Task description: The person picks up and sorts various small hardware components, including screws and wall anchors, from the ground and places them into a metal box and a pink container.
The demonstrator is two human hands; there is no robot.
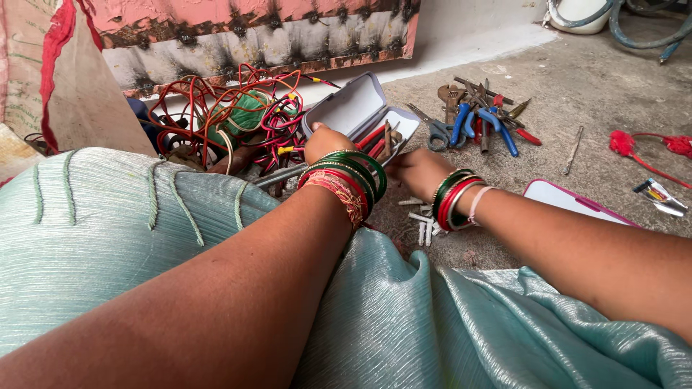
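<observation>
Open grey case [360, 108] on the floor, few tools inside. Your left hand [326, 142] rests on its rim, your right hand [420, 171] just beside; grip hidden, cannot tell. Pliers pile [476, 119] beyond remains unsorted.

Single head view, looking down-forward over lap, close; floor beyond, probably seated.

I saw soft, even daylight, bright and clear, with only faint shadows, no glare, and slightly blurry near edges.
</observation>
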